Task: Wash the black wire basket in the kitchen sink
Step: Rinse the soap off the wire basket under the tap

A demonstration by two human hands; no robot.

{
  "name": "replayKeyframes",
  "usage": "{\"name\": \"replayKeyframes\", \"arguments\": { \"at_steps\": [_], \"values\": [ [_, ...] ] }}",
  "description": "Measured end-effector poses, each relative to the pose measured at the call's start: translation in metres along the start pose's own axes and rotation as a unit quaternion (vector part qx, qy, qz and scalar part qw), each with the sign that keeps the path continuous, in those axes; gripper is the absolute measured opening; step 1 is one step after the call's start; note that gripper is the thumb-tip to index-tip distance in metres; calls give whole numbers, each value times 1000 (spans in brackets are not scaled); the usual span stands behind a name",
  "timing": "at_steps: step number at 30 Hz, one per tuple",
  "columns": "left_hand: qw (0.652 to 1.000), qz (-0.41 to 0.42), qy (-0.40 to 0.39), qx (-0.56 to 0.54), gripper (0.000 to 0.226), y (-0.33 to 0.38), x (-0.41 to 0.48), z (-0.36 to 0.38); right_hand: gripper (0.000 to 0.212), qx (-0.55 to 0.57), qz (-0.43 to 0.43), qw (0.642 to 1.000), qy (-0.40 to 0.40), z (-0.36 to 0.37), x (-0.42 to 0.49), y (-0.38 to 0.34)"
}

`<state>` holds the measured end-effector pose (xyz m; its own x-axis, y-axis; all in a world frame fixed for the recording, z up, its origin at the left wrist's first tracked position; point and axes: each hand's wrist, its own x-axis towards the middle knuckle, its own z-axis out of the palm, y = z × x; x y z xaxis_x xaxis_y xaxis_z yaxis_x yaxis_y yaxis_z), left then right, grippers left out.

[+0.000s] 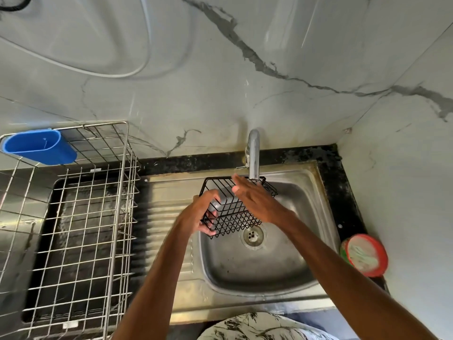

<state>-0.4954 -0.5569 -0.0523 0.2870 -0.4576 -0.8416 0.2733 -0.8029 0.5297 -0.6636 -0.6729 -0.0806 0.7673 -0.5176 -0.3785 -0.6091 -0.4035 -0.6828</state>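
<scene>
The black wire basket [232, 218] hangs tilted over the steel sink [269, 261], just under the spout of the chrome tap [254, 155]. My left hand [199, 214] grips the basket's left end, fingers curled round its wires. My right hand [255, 200] lies over the basket's top with its fingers straight, reaching toward the tap spout. Whether water is running I cannot tell. The drain [252, 236] shows below the basket.
A steel wire dish rack [81, 217] stands on the counter at the left, with a blue plastic holder [39, 146] hooked on its far rim. A red-rimmed round tub [366, 255] sits on the black counter right of the sink. Marbled wall tiles rise behind.
</scene>
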Motion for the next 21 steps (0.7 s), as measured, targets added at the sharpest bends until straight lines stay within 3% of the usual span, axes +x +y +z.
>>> {"name": "replayKeyframes", "arguments": {
  "at_steps": [5, 9, 13, 17, 21],
  "values": [
    [1000, -2, 7, 9, 35, -8, -3, -11, 117, 36, 177, 983, -17, -14, 4, 63],
    [1000, -25, 4, -7, 30, -12, -8, -14, 99, 56, 192, 980, -12, -3, -4, 66],
    [999, -47, 7, -3, 36, -15, -8, -12, 81, 21, 158, 987, 5, 6, -11, 48],
    [999, -45, 0, 8, 40, -9, -1, -1, 85, -26, 62, 998, -11, 14, -13, 9],
    [999, -22, -19, 21, 65, 6, 5, 13, 75, -14, -28, 999, 20, 21, -22, -32]
  ]
}}
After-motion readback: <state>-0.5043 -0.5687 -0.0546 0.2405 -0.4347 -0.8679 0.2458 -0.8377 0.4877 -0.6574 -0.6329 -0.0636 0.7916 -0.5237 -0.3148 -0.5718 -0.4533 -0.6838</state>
